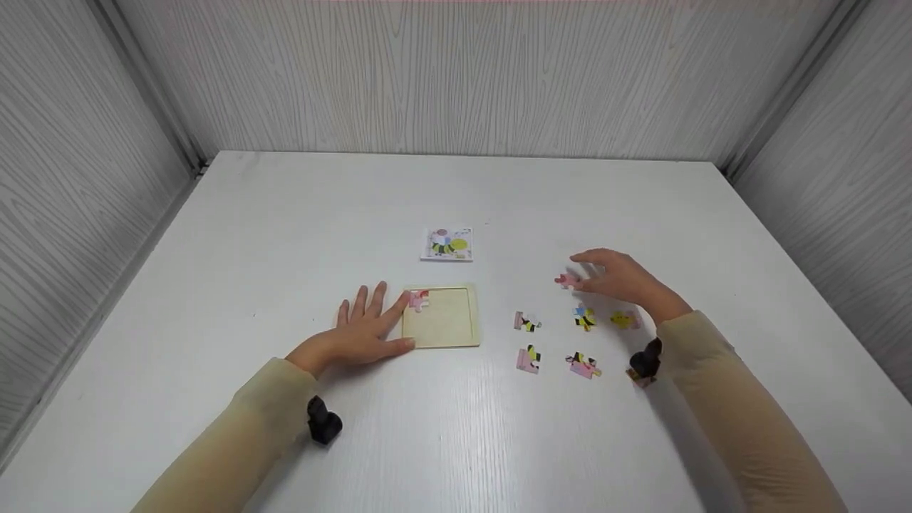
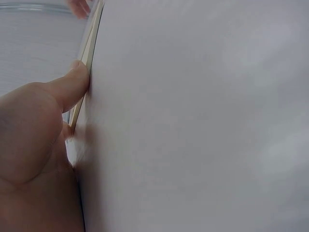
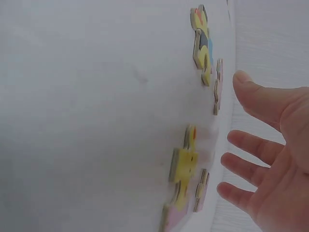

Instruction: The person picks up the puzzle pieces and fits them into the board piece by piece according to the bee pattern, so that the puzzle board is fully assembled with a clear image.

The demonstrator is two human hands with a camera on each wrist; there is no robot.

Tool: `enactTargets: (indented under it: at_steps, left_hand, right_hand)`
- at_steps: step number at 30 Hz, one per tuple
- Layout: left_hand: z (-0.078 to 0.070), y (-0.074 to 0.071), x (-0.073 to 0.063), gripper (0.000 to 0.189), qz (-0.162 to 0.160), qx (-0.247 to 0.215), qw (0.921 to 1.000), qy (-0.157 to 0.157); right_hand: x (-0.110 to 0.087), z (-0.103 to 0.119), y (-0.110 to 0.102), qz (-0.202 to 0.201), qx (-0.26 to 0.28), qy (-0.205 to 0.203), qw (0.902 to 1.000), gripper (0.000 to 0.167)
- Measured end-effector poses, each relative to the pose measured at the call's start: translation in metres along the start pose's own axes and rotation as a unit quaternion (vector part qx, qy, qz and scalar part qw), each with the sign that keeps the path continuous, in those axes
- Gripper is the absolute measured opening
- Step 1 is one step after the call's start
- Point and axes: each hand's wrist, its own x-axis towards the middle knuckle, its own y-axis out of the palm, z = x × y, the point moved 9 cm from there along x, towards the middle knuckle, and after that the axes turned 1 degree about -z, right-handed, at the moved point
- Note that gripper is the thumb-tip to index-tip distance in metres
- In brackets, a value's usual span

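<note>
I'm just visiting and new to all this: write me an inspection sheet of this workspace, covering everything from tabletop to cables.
Surface: white table, flat.
Job's things: wooden tray with one pink piece in its far left corner; picture card beyond it; loose puzzle pieces to the right.
Clutter: nothing seen.
Hands: left hand spread, touching the tray's left side; right hand open, thumb by a loose pink-and-white piece, contact unclear; small black device at each wrist.
Cables: nothing seen.
Surroundings: pale wood-grain panels behind and on both sides.
</note>
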Motion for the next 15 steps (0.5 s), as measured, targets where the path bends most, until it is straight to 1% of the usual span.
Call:
enactTargets:
  at_steps: [2, 9, 15]
  left_hand:
    - [0.0003, 0.0002, 0.0002, 0.083, 0.000, 0.000, 1.0000, -0.001]
    - [0.0002, 0.0001, 0.0007, 0.084, 0.001, -0.007, 0.9999, 0.008]
    - [0.0009, 0.0002, 0.0007, 0.084, 0.002, -0.007, 1.0000, 0.007]
  right_hand:
    - [0.0001, -0.0007, 0.0008, 0.004, -0.006, -0.007, 1.0000, 0.053]
    - [0.0000, 0.0048, 0.0016, 0.006, -0.023, -0.058, 0.9981, 0.047]
    - [0.0029, 0.0071, 0.0029, -0.002, -0.033, -0.073, 0.9968, 0.035]
